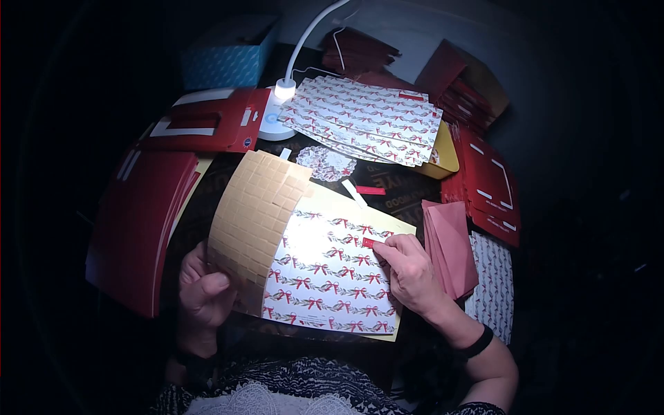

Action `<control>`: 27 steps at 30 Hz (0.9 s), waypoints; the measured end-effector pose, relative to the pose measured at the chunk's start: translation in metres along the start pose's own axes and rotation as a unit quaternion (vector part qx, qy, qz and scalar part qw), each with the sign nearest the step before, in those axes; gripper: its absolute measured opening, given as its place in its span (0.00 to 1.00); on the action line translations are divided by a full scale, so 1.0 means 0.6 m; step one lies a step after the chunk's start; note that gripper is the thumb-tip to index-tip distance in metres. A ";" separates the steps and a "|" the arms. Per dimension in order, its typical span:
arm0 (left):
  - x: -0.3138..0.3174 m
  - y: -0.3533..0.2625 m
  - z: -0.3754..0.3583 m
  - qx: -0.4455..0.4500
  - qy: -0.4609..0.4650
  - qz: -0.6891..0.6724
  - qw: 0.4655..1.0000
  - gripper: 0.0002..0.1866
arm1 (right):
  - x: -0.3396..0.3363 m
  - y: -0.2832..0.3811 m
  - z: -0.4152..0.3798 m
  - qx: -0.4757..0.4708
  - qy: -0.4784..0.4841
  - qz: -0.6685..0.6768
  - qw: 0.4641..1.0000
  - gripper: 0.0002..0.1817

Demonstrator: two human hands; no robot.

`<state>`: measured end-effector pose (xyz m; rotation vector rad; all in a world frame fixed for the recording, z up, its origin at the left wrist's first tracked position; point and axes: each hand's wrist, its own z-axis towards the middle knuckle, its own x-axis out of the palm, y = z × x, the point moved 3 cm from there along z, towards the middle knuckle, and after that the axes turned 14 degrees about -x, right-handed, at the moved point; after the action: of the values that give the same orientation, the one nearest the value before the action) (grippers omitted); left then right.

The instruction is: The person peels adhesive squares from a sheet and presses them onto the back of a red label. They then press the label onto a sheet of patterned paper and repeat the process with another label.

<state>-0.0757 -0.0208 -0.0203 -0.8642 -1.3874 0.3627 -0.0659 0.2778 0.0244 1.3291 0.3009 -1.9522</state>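
my left hand (203, 290) is clamped on the tan sheet of foam squares (254, 220), tilted over the bow-print card (332, 273). my right hand (411, 271) pinches closed on a small red tab (369, 243), pressed to the card's upper right. judged: this card barely begun. a stack of bow-print cards (366, 117) waits by the lamp (282, 104); red pieces (138, 228) lie left, untouched.
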 end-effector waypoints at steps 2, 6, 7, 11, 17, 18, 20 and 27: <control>-0.002 -0.001 -0.002 -0.007 -0.008 0.002 1.000 0.29 | 0.002 -0.001 0.000 0.007 -0.013 0.015 1.000 0.12; 0.002 0.000 0.000 -0.008 0.005 -0.006 1.000 0.28 | 0.006 -0.007 -0.002 0.009 -0.016 0.029 0.999 0.13; 0.006 -0.003 0.000 -0.004 0.007 -0.015 1.000 0.28 | 0.006 -0.007 -0.004 0.009 -0.019 0.027 0.999 0.13; 0.022 -0.014 -0.001 -0.020 0.057 -0.027 0.998 0.23 | 0.001 -0.023 -0.010 0.030 0.004 0.042 0.999 0.15; -0.008 -0.003 0.007 -0.005 0.024 -0.017 1.000 0.25 | -0.039 -0.009 -0.027 0.165 -0.058 0.141 0.974 0.13; -0.014 -0.001 0.008 -0.002 0.025 -0.015 1.000 0.25 | -0.046 -0.004 -0.035 0.167 -0.044 0.117 0.978 0.13; -0.014 0.002 0.012 0.006 0.033 -0.014 0.999 0.25 | -0.054 0.002 -0.054 0.176 -0.034 0.090 0.980 0.12; 0.028 -0.019 -0.002 0.051 0.050 0.032 0.997 0.21 | -0.038 -0.018 -0.063 0.235 -0.008 0.044 0.971 0.13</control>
<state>-0.0742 -0.0170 -0.0003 -0.8321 -1.2401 0.4294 -0.0426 0.3167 0.0256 1.5876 -0.2432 -2.0305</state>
